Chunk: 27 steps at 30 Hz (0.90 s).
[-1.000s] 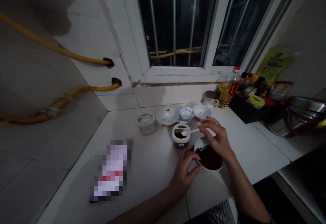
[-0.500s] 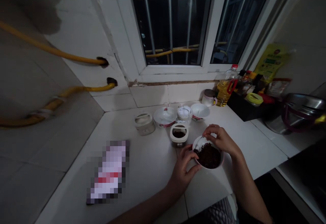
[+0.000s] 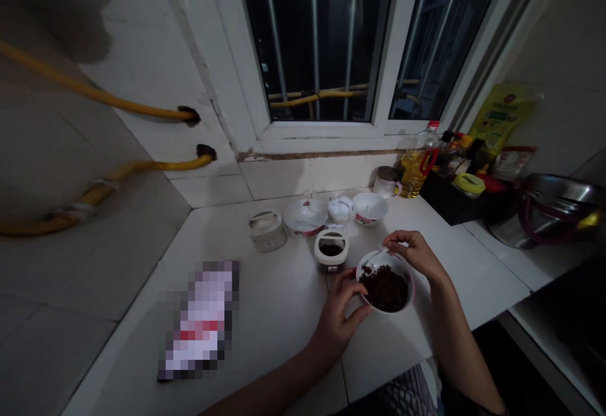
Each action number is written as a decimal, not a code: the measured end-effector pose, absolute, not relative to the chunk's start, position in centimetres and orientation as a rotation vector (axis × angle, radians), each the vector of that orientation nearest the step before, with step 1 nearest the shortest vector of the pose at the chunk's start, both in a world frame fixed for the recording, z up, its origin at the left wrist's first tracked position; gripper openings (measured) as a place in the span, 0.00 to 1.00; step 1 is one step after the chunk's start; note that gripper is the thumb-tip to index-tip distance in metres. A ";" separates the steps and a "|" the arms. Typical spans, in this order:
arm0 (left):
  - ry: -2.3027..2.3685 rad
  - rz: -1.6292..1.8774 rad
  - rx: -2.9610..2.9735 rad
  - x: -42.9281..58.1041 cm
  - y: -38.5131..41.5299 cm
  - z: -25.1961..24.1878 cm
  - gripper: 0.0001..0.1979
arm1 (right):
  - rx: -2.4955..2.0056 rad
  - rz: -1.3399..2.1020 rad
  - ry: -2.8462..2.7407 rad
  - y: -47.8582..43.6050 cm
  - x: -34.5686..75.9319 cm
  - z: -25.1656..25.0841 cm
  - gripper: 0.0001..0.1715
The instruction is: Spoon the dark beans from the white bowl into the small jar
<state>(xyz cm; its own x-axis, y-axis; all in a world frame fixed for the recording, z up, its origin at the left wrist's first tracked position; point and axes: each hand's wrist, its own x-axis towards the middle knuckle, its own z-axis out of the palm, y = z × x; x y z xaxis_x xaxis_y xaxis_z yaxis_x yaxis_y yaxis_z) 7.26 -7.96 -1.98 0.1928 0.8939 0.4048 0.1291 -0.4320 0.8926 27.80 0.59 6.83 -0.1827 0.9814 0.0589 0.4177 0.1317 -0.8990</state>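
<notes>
from the head camera, looking down at a white tiled table (image 3: pixel 284 302) under a dark barred window (image 3: pixel 331 37). the left hand (image 3: pixel 337 318) comes in from below, and its grip is closed on the near left rim of a small white bowl (image 3: pixel 408 302), thumb on one side and fingers curled round the other. the bowl stands on the table near the front edge, just right of the middle, and it is filled with something dark and crumbly. the right hand (image 3: pixel 416 254) hangs over the bowl's far rim, its grip pinched together on the handle of a white spoon (image 3: pixel 375 263). the spoon's bowl end dips down to the dark filling at the far left side.

just beyond the bowl and touching nothing stands an open little pot (image 3: pixel 331 250) with dark stuff inside. behind it, in a row along the wall, are a pale lidded pot (image 3: pixel 266 230), a covered dish (image 3: pixel 305 216), a small clear container (image 3: pixel 341 209) and an open white dish (image 3: pixel 370 208). farther right are a mug (image 3: pixel 387 181), a bottle of yellow oil (image 3: pixel 415 166) and a black tray (image 3: pixel 449 208) crowded with jars and bottles. a steel pot (image 3: pixel 553 211) sits at the far right. a flat packet (image 3: pixel 201 321), blurred out, lies on the table well to the left. two yellow hoses (image 3: pixel 142 166) run out of the left wall.
</notes>
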 end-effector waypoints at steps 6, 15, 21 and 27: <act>0.968 1.311 1.726 7.3 -7.9 -2.0 0.05 | -1.399 0.983 -1.711 0.5 27.4 6.9 0.11; 0.976 1.290 1.721 7.3 -8.0 -2.1 0.05 | -1.357 1.143 -1.583 0.7 27.8 7.0 0.10; 0.977 1.286 1.686 7.3 -8.0 -1.9 0.05 | -1.302 1.155 -1.407 0.9 27.6 7.1 0.11; 0.976 1.294 1.662 7.4 -8.1 -2.1 0.05 | -1.193 0.840 -1.483 0.2 24.1 7.8 0.14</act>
